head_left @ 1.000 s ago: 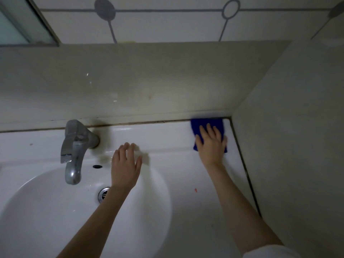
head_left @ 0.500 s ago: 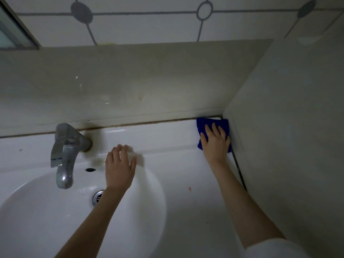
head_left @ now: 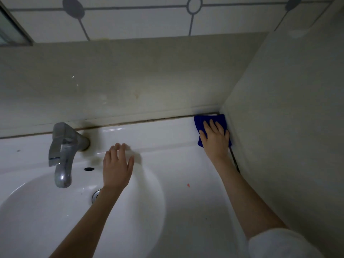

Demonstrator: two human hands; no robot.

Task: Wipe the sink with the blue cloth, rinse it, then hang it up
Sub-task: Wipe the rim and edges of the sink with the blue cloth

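Note:
The white sink (head_left: 176, 211) fills the lower half of the head view, its round basin at the lower left. A folded blue cloth (head_left: 201, 121) lies on the sink's back ledge, in the corner where the two walls meet. My right hand (head_left: 216, 138) presses flat on the cloth with straight fingers and covers most of it. My left hand (head_left: 117, 164) rests open on the basin's back rim, to the right of the faucet, holding nothing.
A chrome faucet (head_left: 63, 153) stands at the back left, above the drain (head_left: 95, 195) and an overflow hole (head_left: 89, 169). The right wall (head_left: 288, 127) runs close along the sink's right edge. A small red speck (head_left: 188, 185) lies on the sink's right deck.
My right hand has slid the blue cloth rightward along the back ledge into the corner against the right wall. My left hand has stayed on the basin rim.

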